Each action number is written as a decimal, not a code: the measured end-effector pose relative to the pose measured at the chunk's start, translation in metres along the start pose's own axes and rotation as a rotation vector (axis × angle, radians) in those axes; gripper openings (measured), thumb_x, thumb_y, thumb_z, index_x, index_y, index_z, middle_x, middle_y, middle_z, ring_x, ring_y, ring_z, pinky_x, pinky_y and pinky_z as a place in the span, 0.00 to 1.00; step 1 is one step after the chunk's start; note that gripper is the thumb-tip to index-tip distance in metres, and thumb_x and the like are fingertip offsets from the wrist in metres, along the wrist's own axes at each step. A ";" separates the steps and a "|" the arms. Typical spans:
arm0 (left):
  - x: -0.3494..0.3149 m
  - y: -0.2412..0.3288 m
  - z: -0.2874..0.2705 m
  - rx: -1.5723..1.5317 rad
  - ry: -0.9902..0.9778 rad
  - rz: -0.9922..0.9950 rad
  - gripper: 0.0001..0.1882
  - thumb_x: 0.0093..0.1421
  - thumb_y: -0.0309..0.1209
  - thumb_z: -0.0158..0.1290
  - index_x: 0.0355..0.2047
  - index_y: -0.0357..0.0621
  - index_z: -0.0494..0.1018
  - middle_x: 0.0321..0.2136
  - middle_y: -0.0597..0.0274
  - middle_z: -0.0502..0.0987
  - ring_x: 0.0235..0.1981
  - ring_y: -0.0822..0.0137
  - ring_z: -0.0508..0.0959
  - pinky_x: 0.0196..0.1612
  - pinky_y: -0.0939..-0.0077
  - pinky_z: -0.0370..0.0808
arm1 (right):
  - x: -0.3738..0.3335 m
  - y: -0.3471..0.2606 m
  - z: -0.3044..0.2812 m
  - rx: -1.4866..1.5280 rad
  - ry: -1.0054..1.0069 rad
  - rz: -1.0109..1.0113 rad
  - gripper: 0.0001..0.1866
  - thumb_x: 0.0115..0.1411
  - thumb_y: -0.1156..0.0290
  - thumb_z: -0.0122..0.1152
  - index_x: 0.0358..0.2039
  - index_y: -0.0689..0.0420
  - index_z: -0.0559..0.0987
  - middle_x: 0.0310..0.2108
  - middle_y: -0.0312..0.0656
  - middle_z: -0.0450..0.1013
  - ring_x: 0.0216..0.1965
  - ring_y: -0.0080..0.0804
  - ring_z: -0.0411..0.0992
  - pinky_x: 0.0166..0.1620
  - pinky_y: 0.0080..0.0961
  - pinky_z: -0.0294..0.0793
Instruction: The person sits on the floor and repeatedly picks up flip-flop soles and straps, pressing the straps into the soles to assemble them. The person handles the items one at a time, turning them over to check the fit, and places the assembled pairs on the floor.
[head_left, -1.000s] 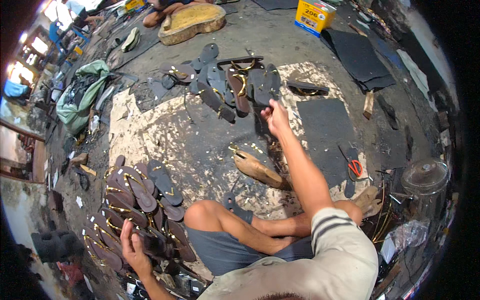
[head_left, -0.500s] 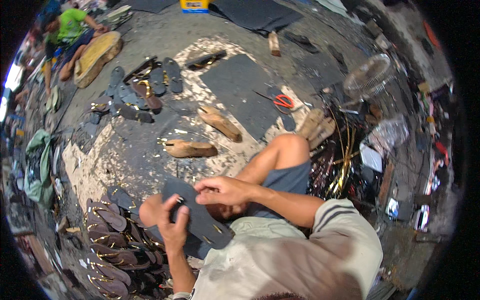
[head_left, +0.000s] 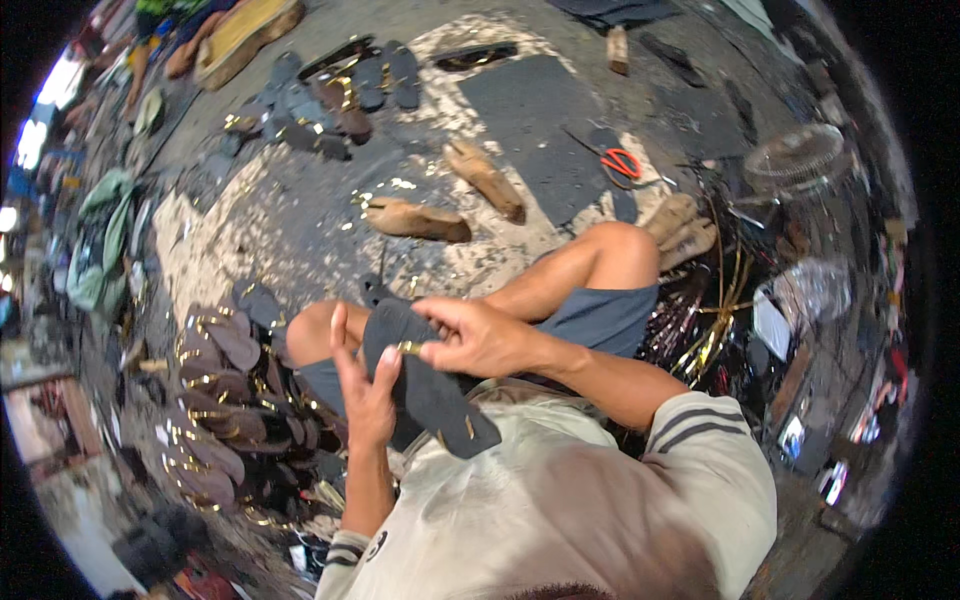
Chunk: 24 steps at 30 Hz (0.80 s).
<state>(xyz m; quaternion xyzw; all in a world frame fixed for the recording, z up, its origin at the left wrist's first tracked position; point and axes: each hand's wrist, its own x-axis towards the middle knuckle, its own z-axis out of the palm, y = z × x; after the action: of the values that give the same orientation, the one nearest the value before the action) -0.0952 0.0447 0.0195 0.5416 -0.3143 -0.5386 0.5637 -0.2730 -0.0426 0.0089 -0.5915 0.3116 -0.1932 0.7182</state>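
I watch the left hand (head_left: pixel 368 402) hold a dark sole (head_left: pixel 435 395), the right hand (head_left: pixel 482 338) pinch a gold strap (head_left: pixel 410 348); floor (head_left: pixel 385 20) opens ahead, sandals (head_left: pixel 215 425) hem the left.

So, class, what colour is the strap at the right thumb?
The strap is gold, best seen in the head view.

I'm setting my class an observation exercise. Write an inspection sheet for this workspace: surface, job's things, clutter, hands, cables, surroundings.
Surface: pale, dark-stained sheet on the floor.
Job's things: dark sole with a gold strip.
Clutter: gold-strapped sandals piled at left; two wooden foot forms and orange-handled scissors lying ahead.
Hands: left hand holds the sole, thumb on top; right hand at the gold strip, grip unclear.
Cables: nothing seen that is clearly one.
Surroundings: round wire guard at right; another person, partly visible, at upper left.
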 end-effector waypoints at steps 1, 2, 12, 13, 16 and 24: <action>0.009 -0.002 0.003 0.083 -0.021 0.017 0.47 0.62 0.31 0.58 0.72 0.43 0.39 0.65 0.43 0.56 0.65 0.55 0.60 0.66 0.61 0.57 | 0.010 0.007 -0.004 0.046 0.074 -0.072 0.20 0.60 0.73 0.59 0.53 0.64 0.72 0.35 0.37 0.75 0.34 0.17 0.71 0.33 0.22 0.74; 0.016 -0.005 0.005 0.168 -0.030 0.035 0.53 0.60 0.35 0.62 0.72 0.36 0.35 0.70 0.37 0.46 0.71 0.49 0.51 0.71 0.59 0.50 | 0.020 0.012 -0.007 0.095 0.149 -0.144 0.20 0.61 0.73 0.59 0.53 0.64 0.72 0.35 0.37 0.75 0.34 0.18 0.72 0.34 0.23 0.75; 0.042 -0.004 -0.019 0.221 -0.014 -0.072 0.25 0.63 0.24 0.56 0.60 0.35 0.64 0.48 0.59 0.77 0.45 0.72 0.77 0.50 0.76 0.74 | 0.130 0.096 -0.181 -0.773 0.791 -0.041 0.27 0.62 0.52 0.63 0.52 0.61 0.75 0.45 0.54 0.78 0.46 0.49 0.77 0.47 0.40 0.76; 0.043 -0.001 -0.023 0.141 0.003 -0.109 0.24 0.64 0.25 0.56 0.59 0.35 0.64 0.47 0.60 0.77 0.45 0.73 0.77 0.49 0.78 0.74 | 0.121 0.141 -0.214 -0.988 0.705 0.184 0.31 0.56 0.56 0.70 0.54 0.63 0.74 0.46 0.61 0.76 0.49 0.59 0.75 0.50 0.47 0.74; 0.050 0.014 -0.038 0.563 0.175 0.257 0.18 0.66 0.28 0.56 0.54 0.33 0.69 0.35 0.65 0.79 0.35 0.78 0.76 0.38 0.82 0.73 | 0.124 0.158 -0.204 -0.950 0.559 0.422 0.42 0.53 0.59 0.70 0.64 0.65 0.63 0.55 0.60 0.72 0.54 0.53 0.74 0.55 0.43 0.73; 0.081 0.022 -0.085 0.689 0.399 0.283 0.20 0.68 0.35 0.40 0.52 0.33 0.69 0.25 0.58 0.72 0.26 0.69 0.70 0.32 0.70 0.69 | 0.045 0.006 -0.037 0.255 0.282 -0.010 0.33 0.57 0.64 0.67 0.59 0.65 0.69 0.48 0.46 0.75 0.50 0.32 0.74 0.53 0.29 0.74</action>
<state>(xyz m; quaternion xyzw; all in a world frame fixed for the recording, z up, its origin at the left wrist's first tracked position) 0.0081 -0.0130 0.0037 0.7437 -0.4318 -0.2038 0.4678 -0.2654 -0.0976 -0.0110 -0.4642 0.3791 -0.3158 0.7356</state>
